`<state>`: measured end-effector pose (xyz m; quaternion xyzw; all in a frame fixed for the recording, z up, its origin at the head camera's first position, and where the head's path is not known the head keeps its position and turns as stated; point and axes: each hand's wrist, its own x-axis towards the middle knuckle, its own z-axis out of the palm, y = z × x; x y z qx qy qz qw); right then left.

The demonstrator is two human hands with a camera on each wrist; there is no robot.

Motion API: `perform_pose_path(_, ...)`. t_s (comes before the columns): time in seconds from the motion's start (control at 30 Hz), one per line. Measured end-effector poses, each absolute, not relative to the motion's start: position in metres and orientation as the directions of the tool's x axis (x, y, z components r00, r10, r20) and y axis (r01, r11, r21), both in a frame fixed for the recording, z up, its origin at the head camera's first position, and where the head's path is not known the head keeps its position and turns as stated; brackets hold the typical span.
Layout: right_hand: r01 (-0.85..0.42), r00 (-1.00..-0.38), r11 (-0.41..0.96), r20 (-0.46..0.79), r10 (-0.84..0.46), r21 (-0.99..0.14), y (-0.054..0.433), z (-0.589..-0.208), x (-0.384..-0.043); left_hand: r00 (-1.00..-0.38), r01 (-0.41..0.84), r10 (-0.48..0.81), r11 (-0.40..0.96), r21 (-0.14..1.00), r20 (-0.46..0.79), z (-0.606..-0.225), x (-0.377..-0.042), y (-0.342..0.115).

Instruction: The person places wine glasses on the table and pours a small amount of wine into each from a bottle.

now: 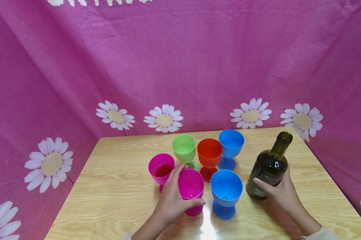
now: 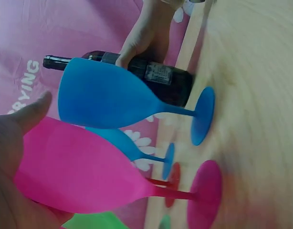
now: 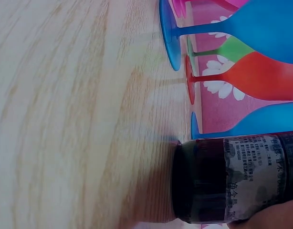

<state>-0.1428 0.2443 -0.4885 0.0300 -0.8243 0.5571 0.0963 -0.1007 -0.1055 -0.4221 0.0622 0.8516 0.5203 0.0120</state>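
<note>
My left hand point(image 1: 172, 202) curves round the bowl of an upright pink goblet point(image 1: 191, 182), fingers along its left side and thumb across the near side. In the left wrist view this goblet's foot point(image 2: 204, 195) is at the tabletop. Just to its right stands a blue goblet point(image 1: 226, 186). At the right, my right hand point(image 1: 283, 195) grips a dark green wine bottle point(image 1: 268, 166) low on its body, thumb over the label. The bottle leans slightly, mouth up and uncorked, its base right at the wood in the right wrist view.
Left of my left hand stands a second pink goblet point(image 1: 156, 166) holding red liquid. Behind are a green goblet point(image 1: 183, 150), a red goblet point(image 1: 209, 156) and another blue goblet point(image 1: 230, 146). A pink daisy-printed cloth point(image 1: 198, 66) hangs beyond the wooden table point(image 1: 114, 186).
</note>
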Motion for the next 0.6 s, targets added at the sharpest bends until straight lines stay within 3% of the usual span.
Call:
perform_pose_path(0.23, -0.166, -0.978, 0.372, 0.201, 0.057, -0.913, 0.244, -0.488, -0.142, -0.991, 0.079, 0.130, 0.284, 0.955, 0.043, -0.434, -0.105, -0.108)
perform_pose_path(0.6, -0.148, -0.981, 0.373, 0.183, 0.059, -0.916, 0.242, -0.484, -0.140, -0.987, 0.040, 0.162, 0.141, 0.989, 0.017, -0.441, -0.106, -0.109)
